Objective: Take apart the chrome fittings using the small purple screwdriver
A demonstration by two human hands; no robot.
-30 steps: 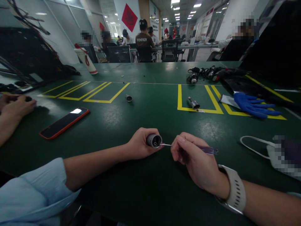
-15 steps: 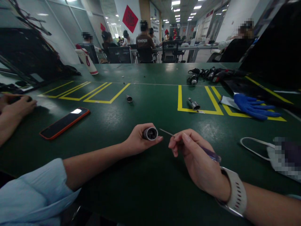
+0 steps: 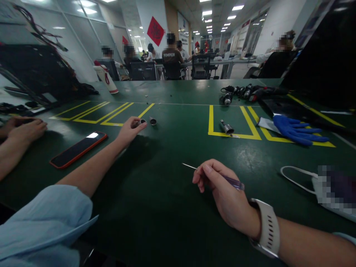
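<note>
My left hand (image 3: 128, 130) is stretched far forward over the green table (image 3: 172, 207), its fingers closed on a small grey metal cylinder (image 3: 142, 121). That cylinder sits right beside another small metal cylinder (image 3: 152, 121) near the end of a yellow line. My right hand (image 3: 219, 189) rests low near me, pinching a thin screwdriver (image 3: 222, 177) with a clear purple handle. Its metal tip points left and touches nothing.
A phone in a red case (image 3: 78, 149) lies at the left. Another person's hands (image 3: 23, 128) rest at the far left. A metal part (image 3: 227, 127) lies in a yellow box, a blue glove (image 3: 296, 128) and black parts (image 3: 239, 92) beyond. A face mask (image 3: 319, 185) lies at the right.
My left hand carried the grey cylinder away from the screwdriver tip and reached forward and left to the other cylinder. My right hand stayed near me with the screwdriver.
</note>
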